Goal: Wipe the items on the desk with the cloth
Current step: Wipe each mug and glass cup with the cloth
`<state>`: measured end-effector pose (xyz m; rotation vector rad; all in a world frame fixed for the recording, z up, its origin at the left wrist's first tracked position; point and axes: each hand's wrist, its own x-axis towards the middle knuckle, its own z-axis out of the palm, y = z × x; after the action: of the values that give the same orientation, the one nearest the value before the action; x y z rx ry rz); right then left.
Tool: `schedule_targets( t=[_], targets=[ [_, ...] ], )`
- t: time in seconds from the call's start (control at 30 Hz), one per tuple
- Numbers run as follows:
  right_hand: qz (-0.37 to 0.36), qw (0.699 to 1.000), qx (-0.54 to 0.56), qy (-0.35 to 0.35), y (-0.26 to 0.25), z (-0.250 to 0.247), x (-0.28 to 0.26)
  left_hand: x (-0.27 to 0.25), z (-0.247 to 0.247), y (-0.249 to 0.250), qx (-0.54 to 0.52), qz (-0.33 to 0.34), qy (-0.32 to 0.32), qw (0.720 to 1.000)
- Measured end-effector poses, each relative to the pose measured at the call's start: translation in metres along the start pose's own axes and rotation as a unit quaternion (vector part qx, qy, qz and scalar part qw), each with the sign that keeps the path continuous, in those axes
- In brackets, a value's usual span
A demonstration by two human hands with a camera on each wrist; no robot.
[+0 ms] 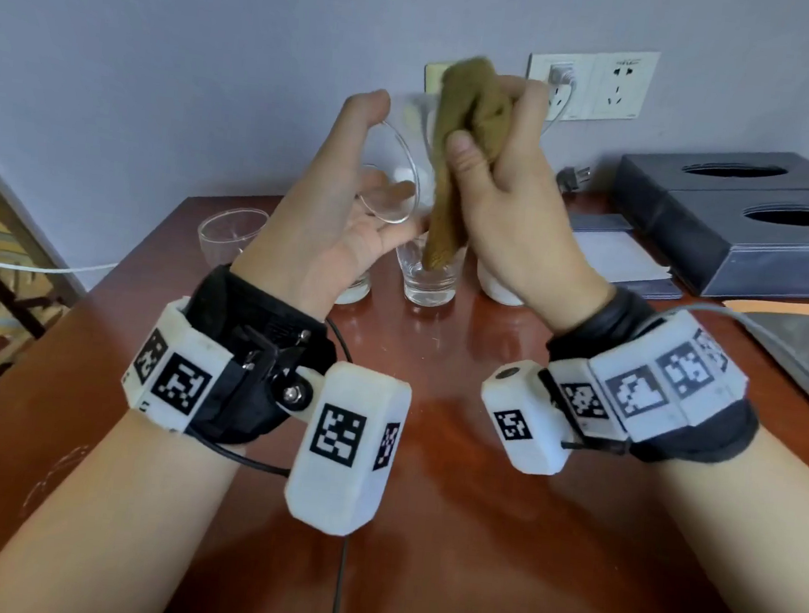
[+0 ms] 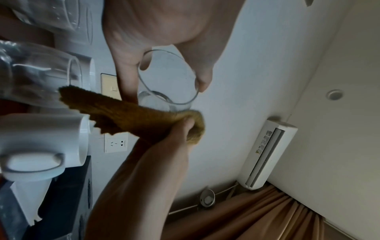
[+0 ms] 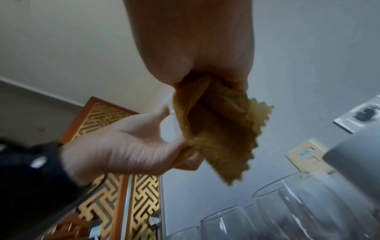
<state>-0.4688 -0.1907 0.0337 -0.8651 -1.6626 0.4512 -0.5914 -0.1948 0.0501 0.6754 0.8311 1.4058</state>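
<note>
Left hand [image 1: 338,201] is curled round a clear drinking glass [image 1: 395,172], held tilted; right hand [image 1: 508,187] is clenched on a mustard cloth [image 1: 464,129] just beside it.

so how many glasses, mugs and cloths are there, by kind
glasses: 4, one in the left hand at, three on the desk
white mugs: 2, both partly hidden
cloth: 1
total: 7
</note>
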Motion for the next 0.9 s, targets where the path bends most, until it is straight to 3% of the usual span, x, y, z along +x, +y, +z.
schedule_targets(
  t=[0.1,0.17,0.3,0.43,0.5,0.73,0.9],
  targets=[
    [0.108,0.994,0.016,0.011,0.004,-0.015,0.008,-0.002,0.004,-0.001,0.028,-0.012,0.0,1.0],
    [0.122,0.992,0.022,0.025,0.004,-0.019,0.01,-0.002,0.004,-0.003,0.026,-0.028,-0.008,0.999],
    [0.037,0.997,0.015,0.069,0.0,-0.003,0.002,-0.001,0.003,-0.004,0.013,-0.035,-0.015,0.999],
    [-0.087,0.993,-0.079,0.005,-0.007,0.015,-0.011,-0.002,0.001,-0.005,0.061,-0.02,-0.025,0.998],
    [-0.104,0.99,-0.097,-0.01,-0.008,0.014,-0.01,-0.003,0.002,-0.005,0.063,-0.018,-0.018,0.998],
    [0.113,0.993,0.004,0.022,-0.001,-0.018,0.008,-0.005,0.005,-0.001,0.042,-0.023,0.015,0.999],
    [0.112,0.992,0.032,0.052,0.002,-0.022,0.009,-0.005,0.003,-0.005,0.098,-0.028,-0.045,0.994]
  ],
)
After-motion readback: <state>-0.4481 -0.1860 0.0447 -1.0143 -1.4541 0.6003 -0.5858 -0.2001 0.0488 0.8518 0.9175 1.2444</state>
